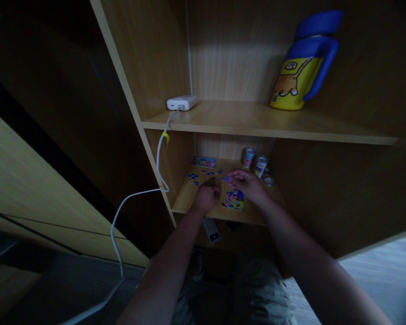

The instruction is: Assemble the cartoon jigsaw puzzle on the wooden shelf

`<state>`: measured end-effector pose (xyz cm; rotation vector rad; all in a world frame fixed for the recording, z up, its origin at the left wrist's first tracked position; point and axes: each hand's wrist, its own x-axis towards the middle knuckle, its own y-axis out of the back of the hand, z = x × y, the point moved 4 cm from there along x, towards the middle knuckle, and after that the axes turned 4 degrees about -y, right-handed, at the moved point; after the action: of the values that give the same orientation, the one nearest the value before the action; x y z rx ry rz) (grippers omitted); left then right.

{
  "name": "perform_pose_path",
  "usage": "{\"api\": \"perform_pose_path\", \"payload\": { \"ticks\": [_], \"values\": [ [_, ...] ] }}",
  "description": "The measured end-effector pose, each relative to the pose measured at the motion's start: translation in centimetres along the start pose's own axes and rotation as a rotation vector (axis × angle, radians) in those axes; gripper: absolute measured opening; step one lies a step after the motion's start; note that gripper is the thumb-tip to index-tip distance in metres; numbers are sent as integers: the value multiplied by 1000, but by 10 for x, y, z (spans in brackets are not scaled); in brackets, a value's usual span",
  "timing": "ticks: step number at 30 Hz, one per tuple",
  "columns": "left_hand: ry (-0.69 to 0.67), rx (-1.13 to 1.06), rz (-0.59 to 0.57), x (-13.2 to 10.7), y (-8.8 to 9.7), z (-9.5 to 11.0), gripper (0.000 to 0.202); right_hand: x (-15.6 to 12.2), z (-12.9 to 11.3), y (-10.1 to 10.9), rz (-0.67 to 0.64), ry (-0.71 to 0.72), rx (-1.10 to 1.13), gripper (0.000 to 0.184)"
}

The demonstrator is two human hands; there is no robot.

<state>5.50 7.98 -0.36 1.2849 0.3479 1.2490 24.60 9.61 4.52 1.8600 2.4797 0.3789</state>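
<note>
My right hand (244, 181) pinches a small blue puzzle piece (227, 178) between thumb and fingertips, just above the lower shelf. To its left, my left hand (207, 197) rests low over the shelf with its fingers curled; what they hold, if anything, is hidden. Between and below the hands lies a partly assembled cartoon puzzle (234, 200) with a yellow figure on it. Several loose blue puzzle pieces (192, 177) are scattered to the left and behind the hands. A finished-looking colourful picture strip (205, 162) lies at the back left.
Two printed cans (248, 157) stand at the back right beside round metal lids (268, 180). Above, the upper shelf (237, 118) carries a white power adapter (182, 103) with a hanging cable (135, 194) and a blue-yellow jug (297, 74). A white device (211, 229) sits below.
</note>
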Motion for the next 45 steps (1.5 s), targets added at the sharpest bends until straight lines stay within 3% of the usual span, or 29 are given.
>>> {"api": "perform_pose_path", "payload": {
  "ticks": [7, 11, 15, 18, 22, 25, 28, 39, 45],
  "values": [
    [-6, 0, -9, -1, 1, 1, 26, -6, 11, 12, 55, 44, -160, 32],
    [-9, 10, -11, -1, 2, 3, 25, -24, 33, 42, 234, 68, -456, 25],
    [-9, 25, -5, -1, 4, 4, 23, -48, 66, 76, 391, -49, -705, 27],
    [51, 78, 39, -3, 6, 3, 23, -64, 83, 90, 500, -109, -754, 29],
    [311, 248, 119, -8, 8, -3, 34, -74, 88, 91, 583, -160, -787, 32],
    [507, 352, 120, -11, 6, -8, 58, -73, 88, 87, 538, -211, -853, 31],
    [606, 383, 94, -12, 2, -11, 72, -71, 88, 85, 496, -205, -919, 33],
    [643, 339, 47, -19, 7, -6, 74, -68, 87, 84, 502, -239, -1042, 37],
    [641, 22, 170, -29, 14, -25, 69, -66, 86, 83, 519, -163, -1053, 36]
  ]
}}
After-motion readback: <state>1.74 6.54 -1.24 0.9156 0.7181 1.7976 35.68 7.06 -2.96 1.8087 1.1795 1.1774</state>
